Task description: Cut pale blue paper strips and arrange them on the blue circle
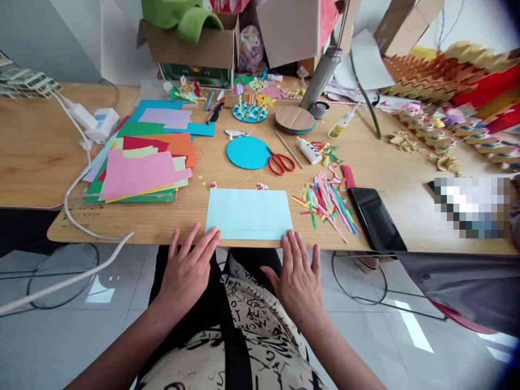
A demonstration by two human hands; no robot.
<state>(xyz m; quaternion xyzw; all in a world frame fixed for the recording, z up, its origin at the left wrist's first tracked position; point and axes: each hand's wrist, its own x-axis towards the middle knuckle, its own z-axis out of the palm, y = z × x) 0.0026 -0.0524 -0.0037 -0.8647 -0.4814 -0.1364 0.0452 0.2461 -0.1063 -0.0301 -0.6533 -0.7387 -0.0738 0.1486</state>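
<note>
A light blue sheet of paper (248, 214) lies flat at the table's front edge. My left hand (189, 265) rests its fingertips on the sheet's lower left corner, fingers stretched out. At the lower right corner, my right hand (298, 279) touches the paper with its fingers extended and its thumb apart. Neither hand grips anything. Beyond the sheet are a bright blue paper oval (247, 152) and red-handled scissors (281, 163), whose blade tips overlap the oval's edge. Small paper scraps (262, 186) peek out at the sheet's far edge.
Coloured paper (142, 176) is stacked at left, beside a white cable (75, 214). Paper strips (325, 200) and a black phone (377, 219) lie at right. Farther back are a glue bottle (309, 150), a paper fish model (249, 112), a steel flask (323, 76) and a cardboard box (190, 46).
</note>
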